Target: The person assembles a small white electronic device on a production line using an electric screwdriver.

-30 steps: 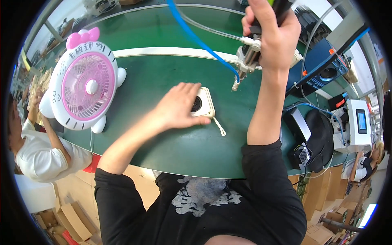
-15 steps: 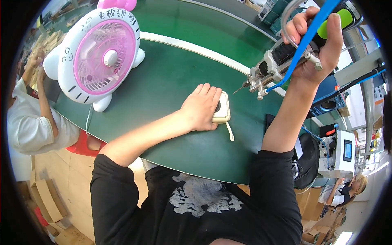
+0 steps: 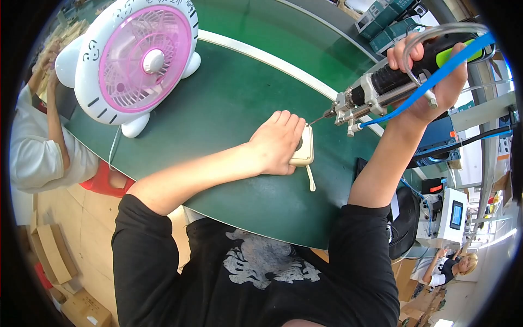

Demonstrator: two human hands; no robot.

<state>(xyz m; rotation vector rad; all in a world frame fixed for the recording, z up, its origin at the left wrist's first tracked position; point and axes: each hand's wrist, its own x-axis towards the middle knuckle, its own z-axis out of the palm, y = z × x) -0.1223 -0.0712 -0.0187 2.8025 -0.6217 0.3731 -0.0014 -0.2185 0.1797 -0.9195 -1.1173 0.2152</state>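
At table (image 3: 229, 92): left grip (image 3: 279, 143) clasping one cream device (image 3: 306, 151); right grip (image 3: 444, 95) wrapping one driver (image 3: 385, 79).

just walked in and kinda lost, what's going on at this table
Someone is working with both hands on a small cream device lying on the green table. Their left hand lies over its left part. Their right hand grips a black-and-metal tool, its thin tip at the device's upper edge; whether it touches is unclear. A pink-and-white fan stands to the left.
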